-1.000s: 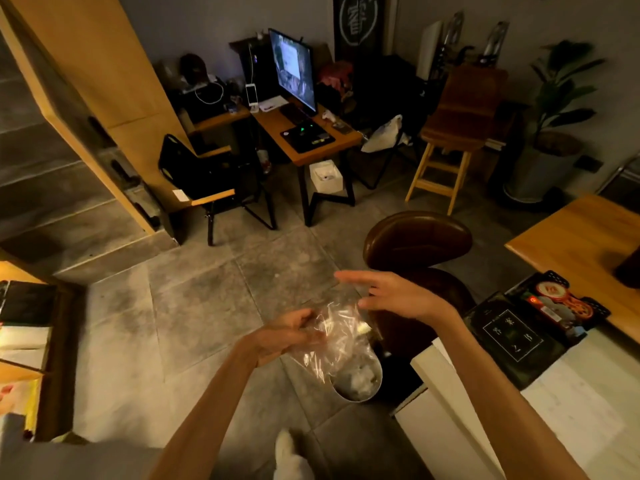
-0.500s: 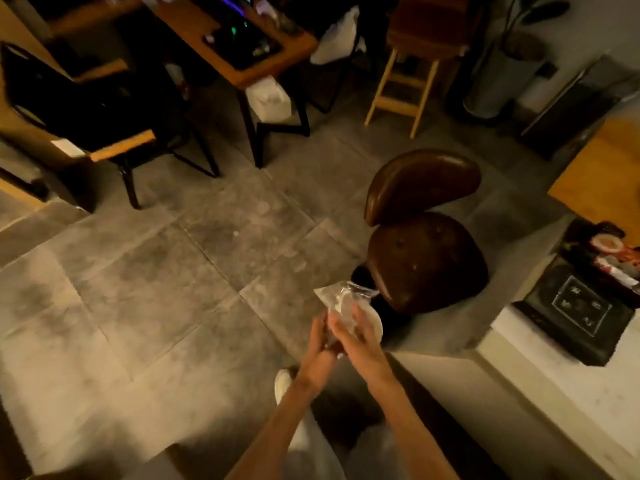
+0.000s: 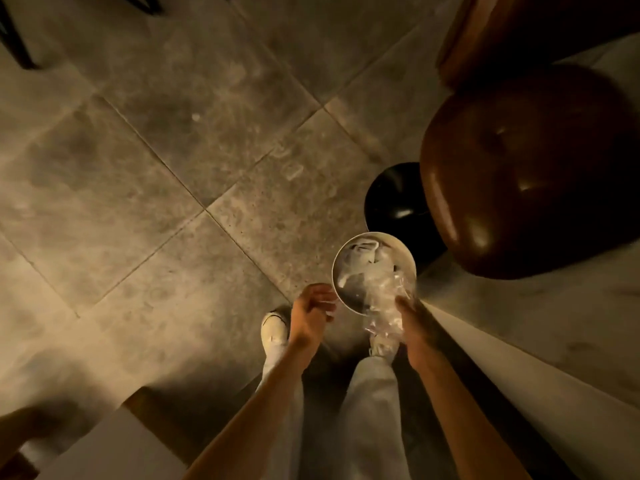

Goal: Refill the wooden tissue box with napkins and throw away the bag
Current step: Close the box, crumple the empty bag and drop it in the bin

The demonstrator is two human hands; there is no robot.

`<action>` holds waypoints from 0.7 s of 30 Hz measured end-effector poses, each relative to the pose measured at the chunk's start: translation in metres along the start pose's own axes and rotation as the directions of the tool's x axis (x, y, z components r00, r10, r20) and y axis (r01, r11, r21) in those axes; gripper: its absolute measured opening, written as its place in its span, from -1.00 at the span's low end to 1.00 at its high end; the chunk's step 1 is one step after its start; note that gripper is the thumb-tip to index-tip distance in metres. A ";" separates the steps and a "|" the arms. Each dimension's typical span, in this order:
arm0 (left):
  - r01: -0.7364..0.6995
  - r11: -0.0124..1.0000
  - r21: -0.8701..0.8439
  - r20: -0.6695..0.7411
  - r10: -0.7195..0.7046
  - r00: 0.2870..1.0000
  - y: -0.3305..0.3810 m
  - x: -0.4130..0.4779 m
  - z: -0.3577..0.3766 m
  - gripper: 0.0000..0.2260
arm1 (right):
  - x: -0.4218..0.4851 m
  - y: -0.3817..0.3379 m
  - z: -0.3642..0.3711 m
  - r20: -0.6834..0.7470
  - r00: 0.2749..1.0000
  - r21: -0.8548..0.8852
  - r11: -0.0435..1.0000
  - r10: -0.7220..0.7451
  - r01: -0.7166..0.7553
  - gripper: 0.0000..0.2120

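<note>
I look straight down at a small round bin (image 3: 335,268) with a white rim, standing on the floor with white crumpled waste inside. My right hand (image 3: 414,329) grips the crumpled clear plastic bag (image 3: 382,308) over the bin's near edge, and part of the bag hangs inside the rim. My left hand (image 3: 311,311) hovers just left of the bin with loosely curled fingers and holds nothing that I can make out. The wooden tissue box is out of view.
A brown leather stool (image 3: 519,168) with a black round base (image 3: 394,202) stands right behind the bin. A white counter edge (image 3: 519,344) runs along the right. My shoes (image 3: 275,332) are on grey floor tiles (image 3: 173,150). A pale surface (image 3: 104,448) sits at bottom left.
My view has tipped down and closed in on the bin. Both hands dropped to its rim, the bag now reaches into the bin, and my left hand has come off it.
</note>
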State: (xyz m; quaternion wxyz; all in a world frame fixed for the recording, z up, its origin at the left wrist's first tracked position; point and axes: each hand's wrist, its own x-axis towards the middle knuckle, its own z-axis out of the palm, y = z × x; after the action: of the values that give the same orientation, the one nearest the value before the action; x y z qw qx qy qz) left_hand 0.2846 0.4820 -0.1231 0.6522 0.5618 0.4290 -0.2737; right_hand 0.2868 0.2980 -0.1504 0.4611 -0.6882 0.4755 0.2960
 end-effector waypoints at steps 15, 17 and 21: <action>-0.273 0.886 0.376 0.236 0.193 0.952 -0.103 0.213 0.049 -0.56 | 0.204 0.109 0.109 0.152 0.801 -0.884 0.284 -0.579 0.373 -0.17; -0.275 0.904 0.327 0.262 0.193 0.946 -0.104 0.217 0.044 -0.59 | 0.195 0.101 0.113 0.089 0.775 -0.887 0.305 -0.625 0.348 -0.21; -0.244 0.899 0.364 0.266 0.150 0.952 -0.099 0.219 0.037 -0.55 | 0.187 0.095 0.120 0.026 0.755 -0.892 0.326 -0.656 0.313 -0.24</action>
State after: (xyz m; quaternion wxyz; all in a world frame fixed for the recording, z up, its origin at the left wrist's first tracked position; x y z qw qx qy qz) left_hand 0.3166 0.4517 -0.3621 0.5961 0.6861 0.2269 -0.3498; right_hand 0.2722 0.3254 -0.3901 0.0345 -0.9715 0.1022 0.2111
